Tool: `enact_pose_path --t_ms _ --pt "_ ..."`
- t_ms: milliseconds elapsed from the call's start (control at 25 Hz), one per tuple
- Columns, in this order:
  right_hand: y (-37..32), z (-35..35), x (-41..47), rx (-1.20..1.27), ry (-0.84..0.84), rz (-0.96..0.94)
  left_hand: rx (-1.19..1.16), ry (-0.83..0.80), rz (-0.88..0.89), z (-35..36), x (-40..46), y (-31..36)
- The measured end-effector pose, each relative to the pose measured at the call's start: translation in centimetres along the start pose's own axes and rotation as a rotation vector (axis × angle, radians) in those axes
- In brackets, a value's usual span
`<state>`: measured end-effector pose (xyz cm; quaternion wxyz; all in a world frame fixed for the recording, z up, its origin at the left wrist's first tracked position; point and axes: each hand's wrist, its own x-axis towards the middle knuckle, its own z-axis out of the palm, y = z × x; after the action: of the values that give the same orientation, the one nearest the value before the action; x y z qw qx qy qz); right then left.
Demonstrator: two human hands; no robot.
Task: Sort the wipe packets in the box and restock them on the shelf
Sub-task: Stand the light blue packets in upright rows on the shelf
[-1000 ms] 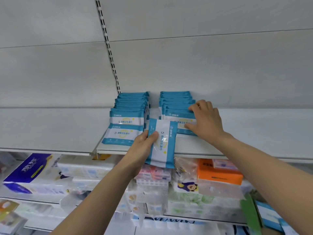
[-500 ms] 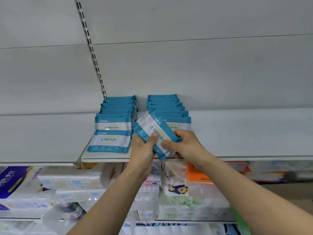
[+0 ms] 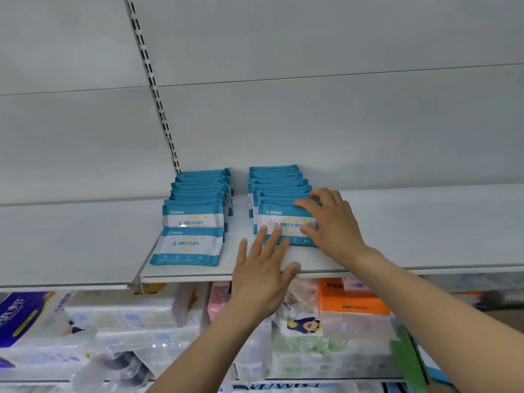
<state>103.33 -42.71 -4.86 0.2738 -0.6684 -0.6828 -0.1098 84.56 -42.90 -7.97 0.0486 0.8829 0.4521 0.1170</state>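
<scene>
— Shelf (image 3: 425, 231) room?
— Bare white board right of both packet rows; front lip free.
— Hands?
— Right hand (image 3: 333, 225) pinches the front wipe packet (image 3: 279, 222); left hand (image 3: 262, 275), fingers spread, touches its lower edge.

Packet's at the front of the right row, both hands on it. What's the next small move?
Probably let go and pull both hands back: the front packet already leans on its row, left hand flat against it, right hand gripping its right end.

Blue-and-white wipe packets (image 3: 285, 222), white shelf (image 3: 411, 239)
</scene>
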Motion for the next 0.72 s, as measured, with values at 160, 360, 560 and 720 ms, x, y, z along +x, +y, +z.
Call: enact_pose_path --t_ms 160,360,560,720 --pt "0.8 1.3 -0.4 -0.071 -0.015 -0.071 0.062 -0.069 -0.025 0.2 0.6 0.1" --pt "1.1 -0.2 -0.7 -0.095 -0.136 -0.043 0.120 -0.079 -0.047 -0.5 0.8 0.9" --pt "5.0 -3.9 -8.2 0.066 0.148 0.001 -0.019 0.296 0.159 0.4 -0.6 4.5" --pt "12.6 -6.9 -16.6 0.272 0.240 0.217 -0.235 0.389 0.421 3.7 -2.3 13.8"
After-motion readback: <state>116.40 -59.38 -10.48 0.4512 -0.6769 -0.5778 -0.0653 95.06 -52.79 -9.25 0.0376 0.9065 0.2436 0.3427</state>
